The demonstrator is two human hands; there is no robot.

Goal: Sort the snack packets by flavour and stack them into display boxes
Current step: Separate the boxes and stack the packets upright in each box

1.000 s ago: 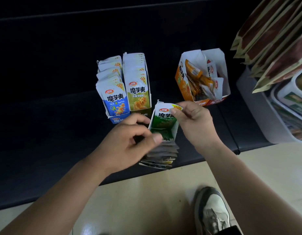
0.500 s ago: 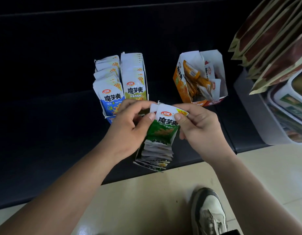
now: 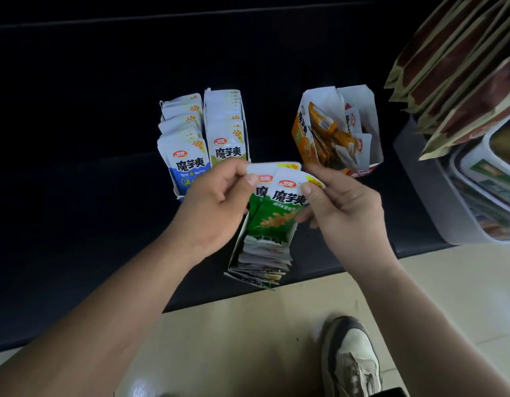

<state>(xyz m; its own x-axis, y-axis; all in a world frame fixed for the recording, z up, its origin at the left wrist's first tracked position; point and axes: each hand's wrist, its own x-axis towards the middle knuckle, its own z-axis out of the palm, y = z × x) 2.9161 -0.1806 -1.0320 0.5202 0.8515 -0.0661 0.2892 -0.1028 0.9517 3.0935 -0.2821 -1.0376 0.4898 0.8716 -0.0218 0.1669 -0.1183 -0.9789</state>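
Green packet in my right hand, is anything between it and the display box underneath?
Nothing visible does. The green packet hangs over the display box, which holds only stacked packets. The left hand holds a second green packet just behind it.

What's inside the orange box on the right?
The orange box holds loosely jumbled orange packets and a few white-faced packets, not neatly stacked. Its walls hide their lower ends, so the count is unclear.

The dark table [image 3: 76,224] carries four display boxes. The blue-packet box [image 3: 180,156] touches the yellow-green-packet box [image 3: 225,124]. The orange box [image 3: 304,138] stands apart at right, and the green-packet box [image 3: 262,262] overhangs the front edge. A grey bin [image 3: 428,190] occupies the right end.
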